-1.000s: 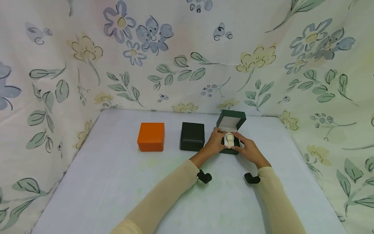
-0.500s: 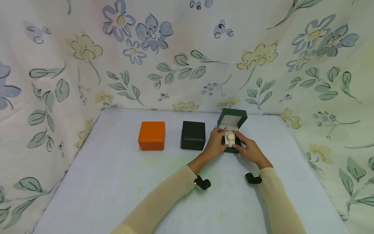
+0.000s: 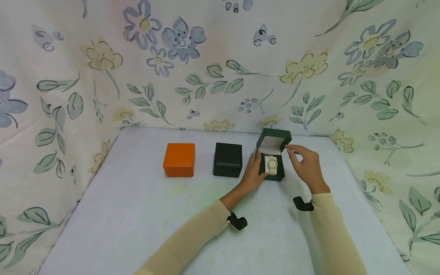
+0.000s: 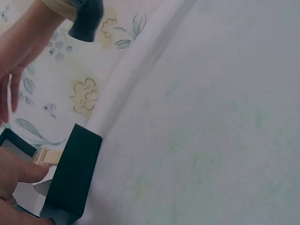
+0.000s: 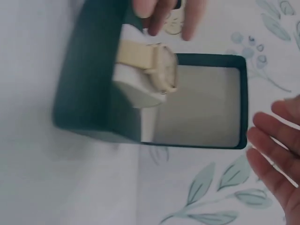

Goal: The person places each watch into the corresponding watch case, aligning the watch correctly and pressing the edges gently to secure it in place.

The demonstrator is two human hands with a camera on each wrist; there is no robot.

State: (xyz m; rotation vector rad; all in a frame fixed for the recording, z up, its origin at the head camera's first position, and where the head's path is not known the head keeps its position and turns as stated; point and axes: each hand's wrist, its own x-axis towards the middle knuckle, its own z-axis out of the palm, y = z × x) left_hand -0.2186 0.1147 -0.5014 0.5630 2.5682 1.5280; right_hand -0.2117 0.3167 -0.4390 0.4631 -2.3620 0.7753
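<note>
A dark green watch box stands on the table at the back right, its lid raised and its pale lining showing. Inside, a cream-strapped watch sits round a white cushion. At the box's left side my left hand holds it, thumb at the front edge and fingers along the side. My right hand is raised by the lid's right edge with nothing in it. In the right wrist view its loosely bent fingers lie close to the lid rim; whether they touch, I cannot tell.
Left of the watch box stand a closed black box and, farther left, a closed orange box. All three are on a white-covered table. Floral cloth hangs behind and at both sides.
My right hand has left the watch and cushion and moved up and right to beside the lid. My left hand has slid off the cushion to the box's left side.
</note>
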